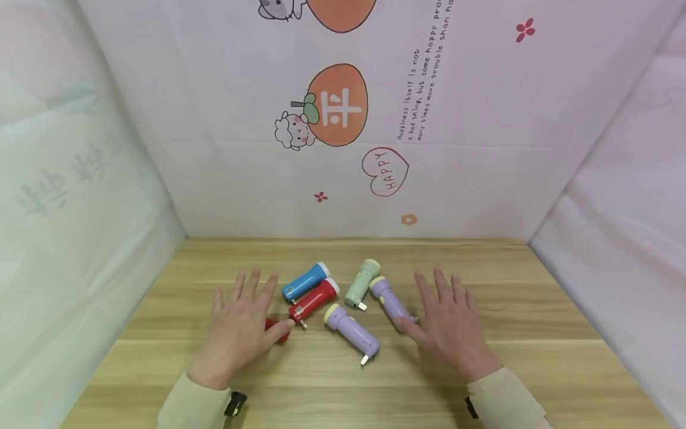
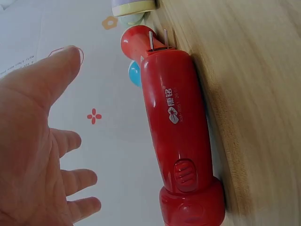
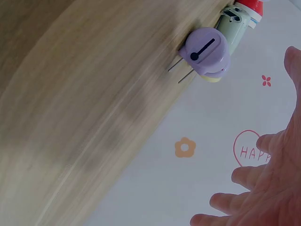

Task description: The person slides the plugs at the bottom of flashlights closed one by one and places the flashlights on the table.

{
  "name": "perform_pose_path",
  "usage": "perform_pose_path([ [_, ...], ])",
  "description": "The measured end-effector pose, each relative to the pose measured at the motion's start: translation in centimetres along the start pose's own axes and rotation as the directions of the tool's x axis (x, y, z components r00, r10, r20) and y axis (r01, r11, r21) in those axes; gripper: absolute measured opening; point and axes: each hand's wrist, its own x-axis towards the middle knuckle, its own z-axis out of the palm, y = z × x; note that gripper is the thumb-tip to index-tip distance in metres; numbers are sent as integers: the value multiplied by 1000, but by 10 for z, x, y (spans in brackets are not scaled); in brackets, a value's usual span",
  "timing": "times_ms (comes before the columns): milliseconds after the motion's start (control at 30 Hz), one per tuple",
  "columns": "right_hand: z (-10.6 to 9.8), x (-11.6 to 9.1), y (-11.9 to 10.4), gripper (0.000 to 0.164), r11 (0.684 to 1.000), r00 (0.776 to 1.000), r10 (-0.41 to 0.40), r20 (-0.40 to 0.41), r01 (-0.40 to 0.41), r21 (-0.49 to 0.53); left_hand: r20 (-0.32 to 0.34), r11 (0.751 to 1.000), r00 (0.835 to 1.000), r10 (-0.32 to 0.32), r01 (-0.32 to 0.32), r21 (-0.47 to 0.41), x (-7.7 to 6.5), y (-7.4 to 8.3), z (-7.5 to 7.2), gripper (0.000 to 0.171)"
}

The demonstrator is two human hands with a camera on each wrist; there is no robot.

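Note:
My left hand (image 1: 238, 333) hovers with spread fingers over a red flashlight (image 2: 174, 136), which it mostly hides in the head view; the left wrist view shows a gap between them. That flashlight lies on the table with two metal plug prongs out. A second red flashlight (image 1: 313, 300) and a blue flashlight (image 1: 305, 281) lie just beyond the left thumb. On the other side, my right hand (image 1: 450, 325) is also spread and holds nothing. Its thumb overlaps the end of a purple flashlight (image 1: 393, 302) in the head view, but the right wrist view shows them apart.
Another purple flashlight (image 1: 352, 330) lies between the hands, prongs toward the near edge. Behind it is a pale green flashlight (image 1: 362, 283). The wooden table (image 1: 343, 399) is bounded by a printed white cloth (image 1: 241, 190) at the back and sides.

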Motion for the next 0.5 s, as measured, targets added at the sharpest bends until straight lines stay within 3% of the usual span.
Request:
perform_pose_path([
  [500, 1, 1, -3, 99, 1000, 1000, -26, -7, 26, 2, 33, 999, 998, 51, -50, -10, -3, -4, 4, 99],
])
